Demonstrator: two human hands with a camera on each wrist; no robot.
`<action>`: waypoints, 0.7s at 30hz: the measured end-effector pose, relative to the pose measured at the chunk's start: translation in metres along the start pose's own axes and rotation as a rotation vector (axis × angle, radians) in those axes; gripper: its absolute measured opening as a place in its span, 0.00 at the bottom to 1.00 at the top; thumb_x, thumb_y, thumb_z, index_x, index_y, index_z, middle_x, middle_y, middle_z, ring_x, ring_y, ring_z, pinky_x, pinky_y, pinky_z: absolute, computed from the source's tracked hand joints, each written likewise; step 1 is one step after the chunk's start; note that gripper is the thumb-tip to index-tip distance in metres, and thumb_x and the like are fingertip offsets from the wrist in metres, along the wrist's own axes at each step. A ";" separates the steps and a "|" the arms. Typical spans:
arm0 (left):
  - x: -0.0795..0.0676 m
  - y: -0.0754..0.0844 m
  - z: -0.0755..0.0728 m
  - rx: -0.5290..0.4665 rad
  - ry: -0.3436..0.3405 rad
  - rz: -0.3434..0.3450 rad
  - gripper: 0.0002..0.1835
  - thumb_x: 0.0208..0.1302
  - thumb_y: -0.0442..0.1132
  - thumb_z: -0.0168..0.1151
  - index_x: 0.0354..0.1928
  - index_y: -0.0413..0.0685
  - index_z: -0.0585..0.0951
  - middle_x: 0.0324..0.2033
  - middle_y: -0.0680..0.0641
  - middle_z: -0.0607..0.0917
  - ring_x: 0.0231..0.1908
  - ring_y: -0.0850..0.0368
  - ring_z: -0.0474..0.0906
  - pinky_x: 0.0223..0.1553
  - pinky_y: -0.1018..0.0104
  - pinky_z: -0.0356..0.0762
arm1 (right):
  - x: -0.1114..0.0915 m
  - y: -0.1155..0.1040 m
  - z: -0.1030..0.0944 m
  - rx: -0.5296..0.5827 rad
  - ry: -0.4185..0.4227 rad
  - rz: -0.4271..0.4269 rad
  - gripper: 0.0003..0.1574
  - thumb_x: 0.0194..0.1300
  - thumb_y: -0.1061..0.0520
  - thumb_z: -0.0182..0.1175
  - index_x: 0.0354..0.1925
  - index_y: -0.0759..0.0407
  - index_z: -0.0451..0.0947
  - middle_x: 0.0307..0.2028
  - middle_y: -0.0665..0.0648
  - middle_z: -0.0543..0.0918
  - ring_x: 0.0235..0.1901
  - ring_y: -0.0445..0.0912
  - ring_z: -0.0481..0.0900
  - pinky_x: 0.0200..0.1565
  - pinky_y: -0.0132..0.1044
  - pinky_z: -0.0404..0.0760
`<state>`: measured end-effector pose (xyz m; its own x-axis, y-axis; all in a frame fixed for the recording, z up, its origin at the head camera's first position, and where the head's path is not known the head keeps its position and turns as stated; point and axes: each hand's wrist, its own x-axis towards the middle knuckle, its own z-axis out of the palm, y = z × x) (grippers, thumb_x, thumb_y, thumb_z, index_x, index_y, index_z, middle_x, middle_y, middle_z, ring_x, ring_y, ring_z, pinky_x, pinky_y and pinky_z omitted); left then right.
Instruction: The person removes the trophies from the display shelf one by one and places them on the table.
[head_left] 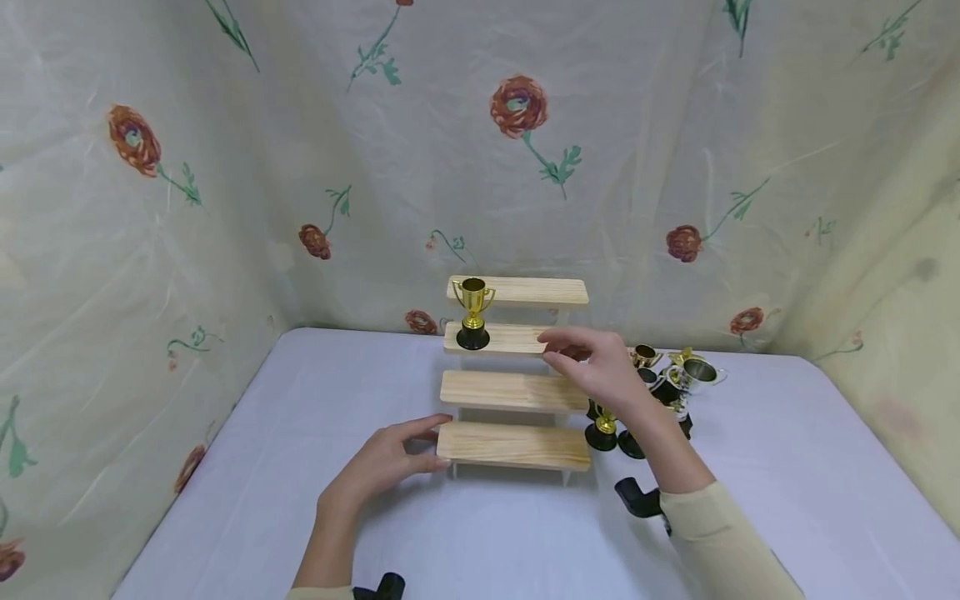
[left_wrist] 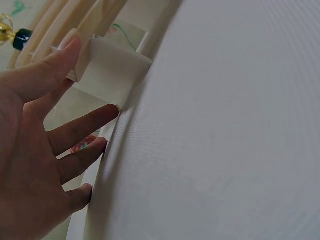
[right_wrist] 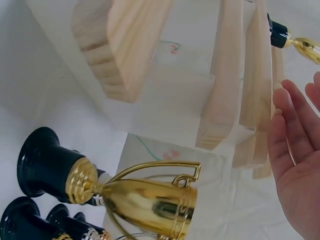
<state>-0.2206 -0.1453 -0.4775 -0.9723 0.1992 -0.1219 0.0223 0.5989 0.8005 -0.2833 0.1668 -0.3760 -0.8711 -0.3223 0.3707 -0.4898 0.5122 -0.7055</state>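
Observation:
A wooden tiered display stand (head_left: pixel 513 444) with white supports stands on the table. At the left end of its second-highest step sits a gold trophy cup (head_left: pixel 473 304) on a black base. My left hand (head_left: pixel 390 454) grips the left end of the lowest step between thumb and index finger, its other fingers spread in the left wrist view. My right hand (head_left: pixel 600 367) hovers by the right end of the second-highest step, fingers loosely bent and nothing held. Beneath the right forearm, a gold trophy (right_wrist: pixel 150 202) stands close to the stand's right side.
Several more trophies, among them a silver cup (head_left: pixel 699 372) and a bronze-coloured cup (head_left: pixel 643 356), crowd right of the stand, partly hidden by my right arm. A white cloth covers the table (head_left: pixel 337 375). Behind hangs a flower-patterned curtain (head_left: pixel 600 167).

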 end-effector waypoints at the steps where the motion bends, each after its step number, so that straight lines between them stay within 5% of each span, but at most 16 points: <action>1: 0.000 0.000 0.000 0.000 0.000 0.002 0.32 0.51 0.58 0.74 0.61 0.84 0.76 0.52 0.56 0.86 0.66 0.50 0.72 0.66 0.38 0.66 | 0.001 -0.001 0.001 0.001 -0.004 0.001 0.16 0.66 0.57 0.65 0.52 0.57 0.84 0.41 0.57 0.89 0.36 0.46 0.85 0.38 0.32 0.82; 21: 0.002 -0.003 0.000 -0.013 -0.001 0.020 0.32 0.51 0.58 0.74 0.61 0.83 0.76 0.51 0.57 0.86 0.64 0.53 0.73 0.66 0.39 0.66 | 0.032 -0.010 0.004 0.042 0.026 -0.005 0.14 0.67 0.55 0.65 0.51 0.54 0.84 0.39 0.58 0.88 0.35 0.47 0.84 0.37 0.31 0.81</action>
<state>-0.2225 -0.1465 -0.4799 -0.9714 0.2120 -0.1068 0.0385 0.5847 0.8103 -0.3059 0.1484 -0.3596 -0.8694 -0.3035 0.3898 -0.4928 0.4767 -0.7279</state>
